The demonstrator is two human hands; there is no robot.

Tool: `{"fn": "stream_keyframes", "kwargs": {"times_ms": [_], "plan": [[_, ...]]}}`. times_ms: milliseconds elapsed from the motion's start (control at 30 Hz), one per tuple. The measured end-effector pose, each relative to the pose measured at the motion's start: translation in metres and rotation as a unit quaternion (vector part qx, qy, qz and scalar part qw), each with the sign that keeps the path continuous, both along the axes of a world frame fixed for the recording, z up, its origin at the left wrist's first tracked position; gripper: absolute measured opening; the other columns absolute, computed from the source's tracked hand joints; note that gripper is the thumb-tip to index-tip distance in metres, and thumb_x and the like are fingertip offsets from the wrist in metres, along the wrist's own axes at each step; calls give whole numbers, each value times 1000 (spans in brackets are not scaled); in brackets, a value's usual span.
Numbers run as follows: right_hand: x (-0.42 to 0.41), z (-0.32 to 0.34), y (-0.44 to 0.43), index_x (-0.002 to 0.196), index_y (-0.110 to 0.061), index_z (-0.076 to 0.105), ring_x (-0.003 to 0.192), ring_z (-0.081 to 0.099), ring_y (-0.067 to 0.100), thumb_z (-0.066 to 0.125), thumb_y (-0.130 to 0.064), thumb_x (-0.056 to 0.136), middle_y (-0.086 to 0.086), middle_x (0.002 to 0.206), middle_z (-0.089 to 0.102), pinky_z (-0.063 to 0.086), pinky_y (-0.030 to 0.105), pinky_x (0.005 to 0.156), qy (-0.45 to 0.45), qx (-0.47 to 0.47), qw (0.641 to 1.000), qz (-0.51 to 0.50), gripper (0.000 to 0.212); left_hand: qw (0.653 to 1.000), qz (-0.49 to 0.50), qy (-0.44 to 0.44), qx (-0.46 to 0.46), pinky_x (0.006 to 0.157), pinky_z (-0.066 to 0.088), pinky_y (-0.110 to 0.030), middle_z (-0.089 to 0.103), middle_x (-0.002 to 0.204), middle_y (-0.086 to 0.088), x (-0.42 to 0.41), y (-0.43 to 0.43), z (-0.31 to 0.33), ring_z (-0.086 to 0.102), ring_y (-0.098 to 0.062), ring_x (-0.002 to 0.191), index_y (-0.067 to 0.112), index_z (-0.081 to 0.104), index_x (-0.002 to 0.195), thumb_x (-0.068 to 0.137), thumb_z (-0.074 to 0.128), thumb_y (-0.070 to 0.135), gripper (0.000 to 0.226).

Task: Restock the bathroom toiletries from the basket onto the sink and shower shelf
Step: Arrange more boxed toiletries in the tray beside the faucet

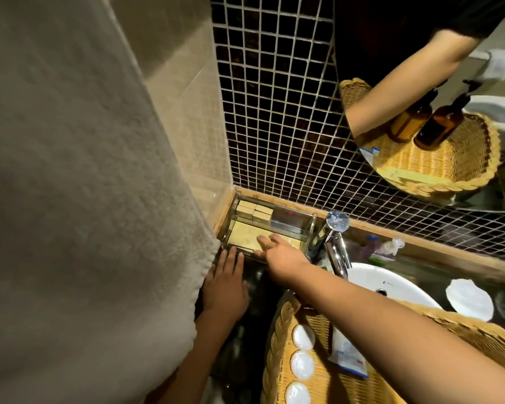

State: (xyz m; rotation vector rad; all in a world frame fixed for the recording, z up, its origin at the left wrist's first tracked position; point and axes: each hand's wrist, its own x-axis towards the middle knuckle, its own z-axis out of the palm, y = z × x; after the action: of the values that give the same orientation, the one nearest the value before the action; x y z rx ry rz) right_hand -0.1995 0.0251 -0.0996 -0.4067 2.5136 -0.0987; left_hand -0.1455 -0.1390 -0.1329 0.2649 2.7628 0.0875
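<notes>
A clear acrylic tray (309, 225) stands in the counter's back left corner, holding small tan boxes (252, 209) at the back and flat tan packets (244, 236) in front. My right hand (277, 250) reaches over the tray's front edge, fingers spread flat on the packets. My left hand (226, 282) lies flat on the dark counter just in front of the tray, fingertips touching its rim. The wicker basket (277, 339) sits at lower right under my right forearm, with round white wrapped soaps (302, 364) and a white-and-blue sachet (347, 357) inside.
A beige towel (85, 199) hangs at the left, close to my left arm. A chrome tap (334, 243) stands right of the tray over the white basin (391, 287). Small bottles (382, 247) lie behind the tap. A mirror (435, 112) reflects the basket and amber pump bottles.
</notes>
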Motion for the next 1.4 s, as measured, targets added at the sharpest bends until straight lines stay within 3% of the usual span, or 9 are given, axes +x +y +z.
{"fn": "stream_keyframes", "kwargs": {"times_ms": [200, 400, 733, 833, 967, 1133, 1233, 1333, 1400], "plan": [[10, -2, -3, 160, -24, 3, 153, -1, 25, 58, -22, 98, -4, 167, -7, 15, 50, 120, -103, 32, 993, -56, 82, 1000, -22, -6, 9, 123, 5, -46, -17, 165, -3, -10, 12, 1, -15, -23, 151, 24, -4, 158, 101, 37, 38, 71], [6, -2, 3, 160, -23, 0, 152, -14, 26, 56, -24, 98, 4, 165, -19, 12, 48, 121, -82, -3, 987, -139, 83, 999, -27, -25, -5, 122, 3, -45, -20, 164, -3, -26, 16, 1, -14, -24, 151, 26, -6, 158, 96, 49, 34, 84], [12, -2, 5, 160, -16, 3, 153, -7, 26, 58, -20, 93, 7, 166, -13, 13, 48, 123, -134, 22, 984, -112, 87, 999, -19, -32, -5, 122, 5, -47, -16, 166, -2, -22, 12, -2, -14, -25, 152, 24, -11, 158, 93, 56, 39, 94], [7, 1, 1, 160, -14, 9, 153, 5, 27, 54, -23, 96, 8, 167, -6, 19, 47, 122, -137, 37, 984, -106, 79, 999, -31, -28, -10, 123, 5, -48, -13, 166, -3, -24, 14, -1, -13, -26, 152, 26, -8, 158, 94, 54, 37, 90], [7, -2, -6, 158, -18, 19, 143, 35, 32, 55, -33, 94, 7, 162, 24, 37, 47, 111, -148, 48, 980, -123, 75, 998, -39, -45, -11, 122, 5, -50, -8, 167, -3, -30, 18, -1, -11, -29, 152, 33, 0, 158, 93, 56, 34, 86], [10, -8, -9, 160, -20, 7, 146, 27, 37, 61, -36, 92, 7, 166, 11, 36, 50, 113, -160, 55, 976, -140, 88, 998, -38, -55, -11, 121, 6, -52, -6, 167, -1, -33, 19, 1, -10, -29, 152, 35, 3, 158, 90, 61, 36, 89], [9, -8, -10, 160, -18, 10, 146, 27, 36, 62, -33, 91, 9, 166, 12, 35, 50, 114, -160, 49, 975, -143, 88, 998, -35, -57, -9, 120, 7, -53, -8, 167, 0, -31, 18, -3, -11, -29, 152, 36, 0, 157, 89, 63, 38, 93], [12, 4, -8, 154, -14, 27, 133, 45, 33, 64, -32, 90, 12, 153, 37, 45, 44, 106, -151, 38, 977, -149, 76, 997, -24, -70, -1, 121, 8, -52, -9, 167, 1, -30, 20, 0, -10, -28, 152, 35, 1, 157, 87, 65, 39, 96], [16, 22, -2, 148, -12, 39, 118, 57, 30, 62, -29, 92, 13, 136, 54, 50, 40, 98, -128, -22, 975, -182, 62, 997, -8, -73, 11, 121, 10, -51, -4, 167, 2, -29, 22, 7, -6, -27, 152, 35, 5, 158, 89, 60, 38, 88]]}}
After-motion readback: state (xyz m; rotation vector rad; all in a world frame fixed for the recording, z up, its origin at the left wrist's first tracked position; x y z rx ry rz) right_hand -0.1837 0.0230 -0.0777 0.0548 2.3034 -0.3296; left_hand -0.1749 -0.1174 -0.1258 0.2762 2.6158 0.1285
